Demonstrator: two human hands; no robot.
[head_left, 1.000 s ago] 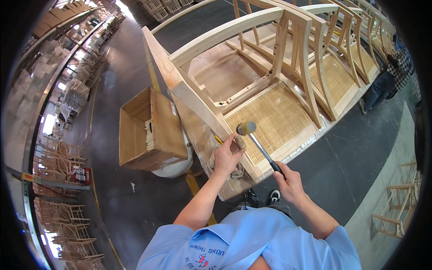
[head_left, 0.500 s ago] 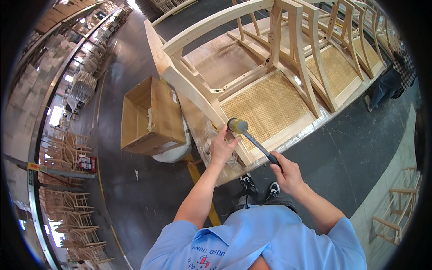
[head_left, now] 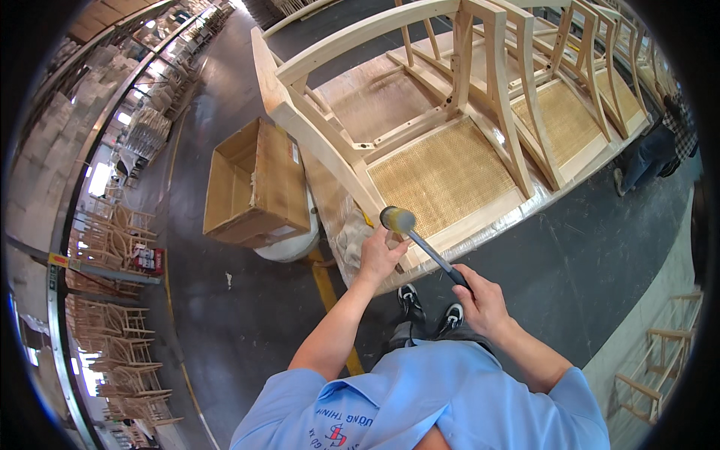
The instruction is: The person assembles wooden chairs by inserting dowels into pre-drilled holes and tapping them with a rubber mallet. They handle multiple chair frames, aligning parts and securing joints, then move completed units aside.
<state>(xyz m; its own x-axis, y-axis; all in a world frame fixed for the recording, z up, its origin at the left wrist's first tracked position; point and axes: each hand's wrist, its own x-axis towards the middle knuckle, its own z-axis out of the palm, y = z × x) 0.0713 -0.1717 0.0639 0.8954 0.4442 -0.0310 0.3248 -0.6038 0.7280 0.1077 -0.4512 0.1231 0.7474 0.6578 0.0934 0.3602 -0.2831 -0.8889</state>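
A mallet [head_left: 431, 251] with a yellowish, grey-faced round head and a dark handle is gripped near its handle end by my right hand [head_left: 484, 301]. Its head hovers just above my left hand [head_left: 381, 256]. That hand wraps the near end of a pale wooden chair leg [head_left: 330, 163], thumb and forefinger on either side of it; the fingertips are partly hidden. The leg belongs to an unvarnished chair frame lying on the wrapped table. A woven cane panel [head_left: 442, 176] fills the frame beside the mallet head.
More cane chair frames [head_left: 562, 124] line the table to the right. An open cardboard box [head_left: 281, 187] sits left of the table on a white rounded container [head_left: 289, 246]. Stacked chairs [head_left: 124, 337] fill the left side. Another person [head_left: 652, 154] stands at the far right.
My left hand has shifted slightly right and down along the chair leg. The mallet head has come down a little with it, still in my right hand.
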